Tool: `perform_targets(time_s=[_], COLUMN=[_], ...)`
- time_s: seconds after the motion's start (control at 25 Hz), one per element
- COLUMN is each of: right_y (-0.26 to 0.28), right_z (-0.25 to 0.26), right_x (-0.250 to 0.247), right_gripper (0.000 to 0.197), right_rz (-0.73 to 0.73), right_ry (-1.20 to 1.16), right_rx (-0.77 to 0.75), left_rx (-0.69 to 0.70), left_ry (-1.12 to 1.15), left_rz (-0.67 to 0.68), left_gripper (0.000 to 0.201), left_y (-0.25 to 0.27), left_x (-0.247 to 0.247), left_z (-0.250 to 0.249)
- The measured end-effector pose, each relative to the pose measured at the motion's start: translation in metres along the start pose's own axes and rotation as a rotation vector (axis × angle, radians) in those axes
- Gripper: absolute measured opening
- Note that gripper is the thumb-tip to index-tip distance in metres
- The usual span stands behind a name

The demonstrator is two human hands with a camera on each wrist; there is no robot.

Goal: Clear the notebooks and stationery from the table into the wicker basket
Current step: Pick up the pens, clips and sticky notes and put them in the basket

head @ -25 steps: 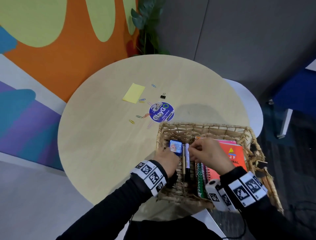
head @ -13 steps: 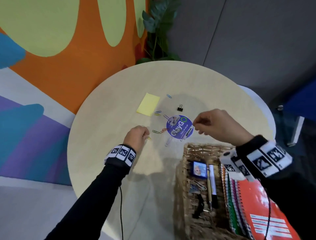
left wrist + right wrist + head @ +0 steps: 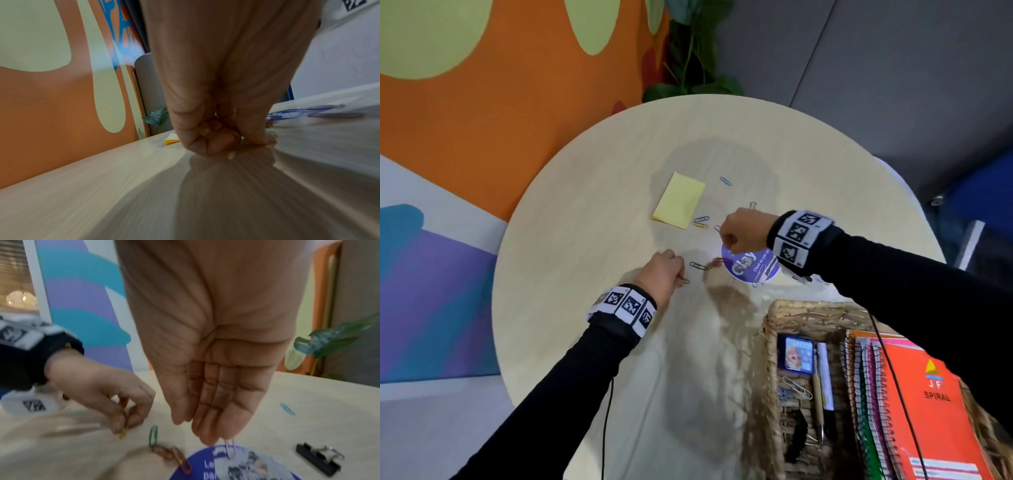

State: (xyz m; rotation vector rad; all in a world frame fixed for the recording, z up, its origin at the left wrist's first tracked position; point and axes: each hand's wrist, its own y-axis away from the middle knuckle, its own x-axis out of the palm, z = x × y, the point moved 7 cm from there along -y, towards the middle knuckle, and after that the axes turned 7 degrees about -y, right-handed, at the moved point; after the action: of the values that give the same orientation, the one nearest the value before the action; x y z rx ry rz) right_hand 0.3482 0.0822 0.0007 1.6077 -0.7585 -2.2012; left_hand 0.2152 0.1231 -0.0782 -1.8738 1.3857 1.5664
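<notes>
Loose paper clips lie on the round table (image 3: 585,240) around a purple round sticker (image 3: 751,269). My left hand (image 3: 680,278) pinches a yellow paper clip (image 3: 123,433) against the tabletop; in the left wrist view its fingers (image 3: 213,142) are curled tight. My right hand (image 3: 724,240) hovers at the sticker's far edge and pinches a pale paper clip (image 3: 230,447) at its fingertips. A green clip (image 3: 698,265) and a red clip (image 3: 717,262) lie between the hands. The wicker basket (image 3: 770,325) at the near right holds spiral notebooks (image 3: 928,394), pens and a small blue box.
A yellow sticky-note pad (image 3: 679,200) lies beyond the hands, with a blue clip (image 3: 726,181) past it and two more clips (image 3: 701,221) at its near corner. A black binder clip (image 3: 316,457) sits right of the sticker. A plant (image 3: 698,51) stands behind the table.
Both hands left the basket and went out over the table. The left hand closed on the yellow clip; the right hand moved left over the sticker and picked up a pale clip.
</notes>
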Motion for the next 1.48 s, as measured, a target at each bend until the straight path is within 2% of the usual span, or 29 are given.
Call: perform_targets(time_s=[0.24,0.36,0.6,0.68,0.84,0.92,1.04,1.12,1.24,1.4,1.48], right_y=[-0.037,-0.045,-0.029,-0.002,0.096,0.142,0.179,0.184,0.179,0.172,0.178], right_z=[-0.001,-0.004,0.0,0.004,0.011,0.012,0.006,0.002,-0.001,0.004,-0.002], right_x=[0.029,0.035,0.024,0.007,-0.005,0.019,0.086,0.125,0.159,0.168,0.161], right_gripper=[0.019,0.021,0.017,0.012,0.005,0.005,0.009,0.016,0.029,0.033,0.03], right_rz=[0.079,0.082,0.077,0.028,-0.049,-0.002,0.128,0.178,0.235,0.194,0.148], right_ry=[0.113,0.117,0.099,0.05,-0.091,-0.152,-0.189,-0.107,-0.008,0.002,-0.064], right_rx=[0.023,0.054,0.027,-0.007,-0.061,-0.045,0.041,0.102,0.189,0.21,0.226], left_rx=[-0.004,-0.025,-0.102,-0.119,-0.101,-0.101,-0.002,0.101,0.263,0.403,0.384], left_ry=[-0.022,0.027,0.167,0.208,0.321,0.424,0.507,0.471,0.348,0.041,-0.158], left_rz=[0.03,-0.013,-0.08,-0.134,-0.203,-0.243,-0.278,-0.277,-0.233,-0.119,-0.037], left_gripper=[0.013,0.01,0.01,0.009,0.006,0.007,0.01,0.011,0.018,0.029,0.03], left_y=[0.002,0.006,0.025,0.038,0.068,0.083,0.105,0.119,0.137,0.151,0.152], left_x=[0.003,0.005,-0.004,-0.014,-0.027,-0.03,-0.034,-0.039,-0.039,-0.02,-0.007], left_z=[-0.001,0.001,-0.007,-0.019,-0.057,-0.076,-0.109,-0.134,-0.172,-0.21,-0.222])
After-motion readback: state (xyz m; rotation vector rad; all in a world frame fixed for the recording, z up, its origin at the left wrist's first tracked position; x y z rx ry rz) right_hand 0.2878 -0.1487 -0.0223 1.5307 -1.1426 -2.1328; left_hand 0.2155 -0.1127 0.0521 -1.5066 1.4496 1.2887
